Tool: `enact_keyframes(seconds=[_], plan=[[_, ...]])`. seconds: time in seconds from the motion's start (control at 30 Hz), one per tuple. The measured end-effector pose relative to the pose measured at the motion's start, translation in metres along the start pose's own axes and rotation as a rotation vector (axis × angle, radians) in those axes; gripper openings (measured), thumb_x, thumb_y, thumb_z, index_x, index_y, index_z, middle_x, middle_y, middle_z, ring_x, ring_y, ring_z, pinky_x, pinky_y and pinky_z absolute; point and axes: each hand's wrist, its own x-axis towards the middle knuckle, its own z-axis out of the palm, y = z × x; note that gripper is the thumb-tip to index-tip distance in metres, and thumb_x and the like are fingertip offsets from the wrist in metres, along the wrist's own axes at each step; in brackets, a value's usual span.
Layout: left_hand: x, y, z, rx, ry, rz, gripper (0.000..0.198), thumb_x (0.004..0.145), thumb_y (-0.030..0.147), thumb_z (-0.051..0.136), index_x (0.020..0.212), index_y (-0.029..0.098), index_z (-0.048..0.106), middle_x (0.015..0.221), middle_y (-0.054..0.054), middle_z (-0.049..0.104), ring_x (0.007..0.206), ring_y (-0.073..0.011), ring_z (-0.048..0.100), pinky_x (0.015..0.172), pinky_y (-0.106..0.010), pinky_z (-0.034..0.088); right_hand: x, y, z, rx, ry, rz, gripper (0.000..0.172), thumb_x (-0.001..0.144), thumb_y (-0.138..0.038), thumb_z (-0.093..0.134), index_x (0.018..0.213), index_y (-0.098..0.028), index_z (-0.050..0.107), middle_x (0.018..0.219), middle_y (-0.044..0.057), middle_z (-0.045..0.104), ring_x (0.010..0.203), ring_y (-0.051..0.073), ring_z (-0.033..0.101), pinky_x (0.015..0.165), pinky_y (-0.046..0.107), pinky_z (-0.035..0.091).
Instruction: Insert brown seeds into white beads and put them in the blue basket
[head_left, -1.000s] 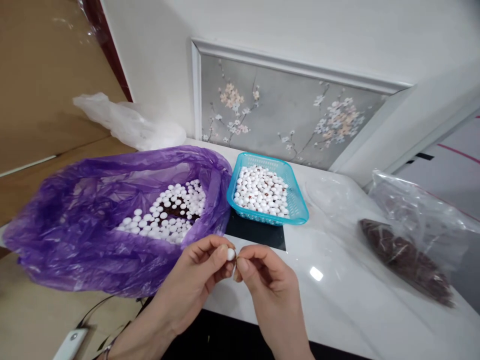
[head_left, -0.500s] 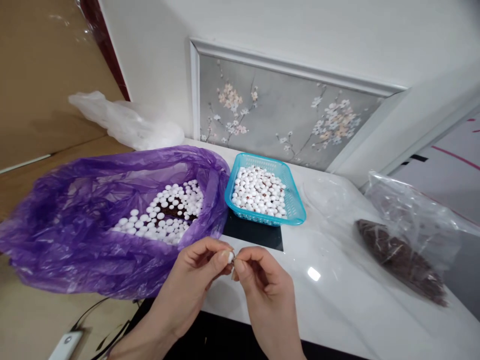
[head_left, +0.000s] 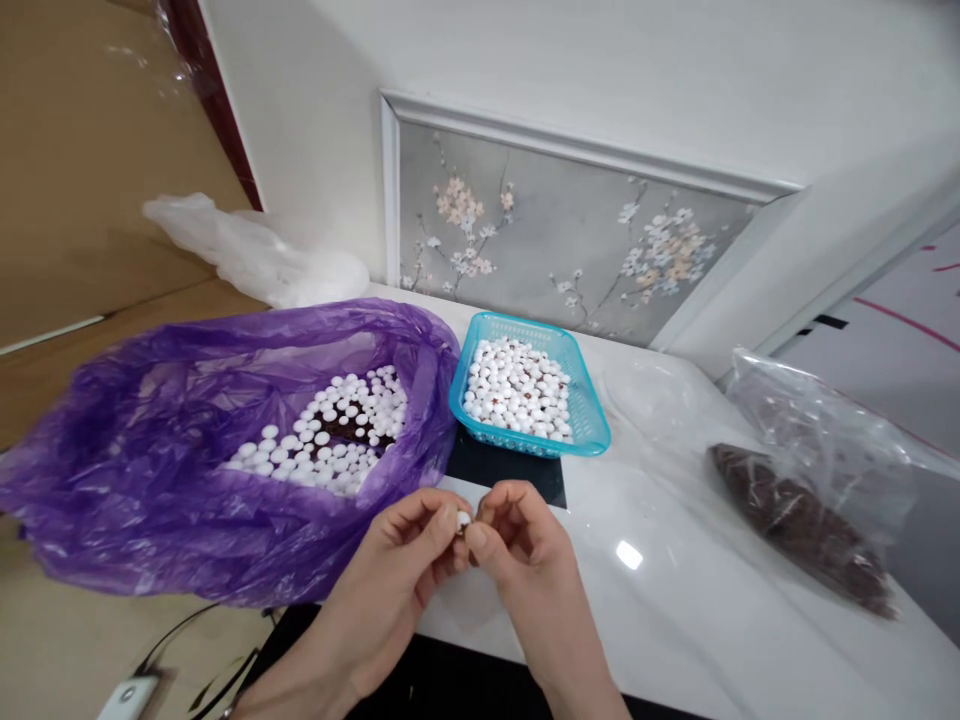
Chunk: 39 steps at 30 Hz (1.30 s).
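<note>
My left hand (head_left: 405, 570) pinches a small white bead (head_left: 463, 519) between thumb and forefinger. My right hand (head_left: 517, 555) meets it fingertip to fingertip, its fingers pinched at the same bead; what they hold is too small to see. Both hands hover over the near edge of the white table (head_left: 675, 590). Just behind them lies an open purple plastic bag (head_left: 150, 480) holding many white beads (head_left: 330, 440). A turquoise basket (head_left: 585, 420), also filled with white beads, stands on a dark square to the right of the bag.
A clear plastic bag (head_left: 817, 460) with dark brown bits lies at the right. A crumpled clear bag (head_left: 255, 255) rests at the back left by the wall. A flower-patterned panel (head_left: 562, 240) backs the table. Cables and a white device (head_left: 127, 695) lie at lower left.
The hands have drawn closer together and shifted slightly right, still pinching the bead. The view has tilted a little.
</note>
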Motion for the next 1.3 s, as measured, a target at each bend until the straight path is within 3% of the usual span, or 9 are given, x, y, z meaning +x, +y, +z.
enact_keyframes(seconds=[0.1, 0.23, 0.63, 0.87, 0.93, 1.03, 1.13, 1.23, 1.3], plan=[[0.001, 0.003, 0.002, -0.105, 0.009, -0.059, 0.012, 0.081, 0.028, 0.069, 0.079, 0.017, 0.069, 0.071, 0.003, 0.058, 0.06, -0.0042, 0.051, 0.061, -0.014, 0.048, -0.002, 0.005, -0.01, 0.014, 0.033, -0.019, 0.011, 0.088, -0.032, 0.059, 0.086, -0.022, 0.055, 0.071, -0.005, 0.056, 0.067, 0.01, 0.054, 0.066, 0.021, 0.044], [0.001, 0.007, 0.001, -0.119, 0.019, -0.047, 0.017, 0.075, 0.031, 0.075, 0.082, 0.015, 0.072, 0.079, 0.001, 0.062, 0.067, -0.0055, 0.056, 0.068, -0.014, 0.051, -0.008, 0.016, -0.024, -0.19, 0.122, -0.045, 0.023, 0.092, -0.039, 0.052, 0.079, -0.021, 0.056, 0.066, -0.004, 0.053, 0.064, 0.011, 0.049, 0.062, 0.02, 0.04], [-0.001, 0.001, 0.002, -0.014, 0.044, -0.004, 0.015, 0.064, 0.021, 0.083, 0.078, 0.019, 0.076, 0.073, 0.0, 0.071, 0.067, -0.009, 0.063, 0.067, -0.017, 0.051, -0.014, 0.026, -0.026, -0.293, -0.016, -0.06, 0.023, 0.093, -0.038, 0.049, 0.08, -0.019, 0.054, 0.068, -0.003, 0.052, 0.063, 0.012, 0.048, 0.059, 0.02, 0.04], [0.005, 0.002, 0.027, 0.053, -0.018, 0.058, 0.013, 0.07, 0.024, 0.078, 0.078, 0.015, 0.074, 0.06, 0.0, 0.066, 0.06, -0.0096, 0.06, 0.062, -0.02, 0.051, -0.016, 0.032, -0.025, -0.301, -0.065, -0.088, 0.023, 0.092, -0.039, 0.048, 0.086, -0.019, 0.057, 0.074, -0.001, 0.057, 0.065, 0.013, 0.05, 0.06, 0.021, 0.041], [0.021, 0.008, 0.042, 0.145, 0.025, 0.157, 0.017, 0.076, 0.025, 0.072, 0.09, 0.015, 0.074, 0.076, -0.004, 0.072, 0.07, -0.0123, 0.066, 0.07, -0.023, 0.054, -0.017, 0.032, -0.023, -0.331, -0.038, -0.085, 0.024, 0.091, -0.04, 0.049, 0.083, -0.019, 0.057, 0.069, -0.002, 0.054, 0.062, 0.013, 0.047, 0.057, 0.021, 0.038], [0.058, 0.019, 0.065, 0.545, 0.02, 0.521, 0.03, 0.087, 0.022, 0.053, 0.111, 0.01, 0.067, 0.104, -0.014, 0.073, 0.09, -0.0205, 0.07, 0.083, -0.034, 0.055, -0.019, 0.033, -0.02, -0.375, -0.021, -0.089, 0.026, 0.09, -0.042, 0.05, 0.077, -0.02, 0.056, 0.064, -0.003, 0.05, 0.059, 0.012, 0.045, 0.055, 0.021, 0.036], [0.087, 0.029, 0.079, 0.713, 0.01, 0.643, 0.037, 0.083, 0.013, 0.054, 0.119, 0.007, 0.063, 0.123, -0.019, 0.066, 0.111, -0.0271, 0.062, 0.099, -0.042, 0.046, -0.019, 0.034, -0.02, -0.415, -0.024, -0.121, 0.028, 0.089, -0.043, 0.049, 0.075, -0.02, 0.056, 0.063, -0.003, 0.049, 0.059, 0.013, 0.045, 0.056, 0.022, 0.036], [0.086, 0.033, 0.077, 0.813, -0.023, 0.695, 0.051, 0.078, 0.007, 0.056, 0.129, 0.007, 0.055, 0.138, -0.019, 0.054, 0.128, -0.0286, 0.048, 0.11, -0.043, 0.034, -0.019, 0.035, -0.021, -0.439, -0.023, -0.136, 0.029, 0.089, -0.045, 0.049, 0.076, -0.02, 0.057, 0.064, -0.002, 0.05, 0.06, 0.014, 0.046, 0.057, 0.023, 0.038], [0.07, 0.035, 0.064, 0.892, -0.069, 0.719, 0.047, 0.08, 0.008, 0.055, 0.127, 0.012, 0.059, 0.135, -0.016, 0.058, 0.128, -0.0269, 0.049, 0.109, -0.04, 0.035, -0.02, 0.035, -0.021, -0.442, -0.025, -0.135, 0.029, 0.089, -0.045, 0.05, 0.076, -0.02, 0.057, 0.064, -0.001, 0.051, 0.06, 0.014, 0.047, 0.056, 0.023, 0.039]])
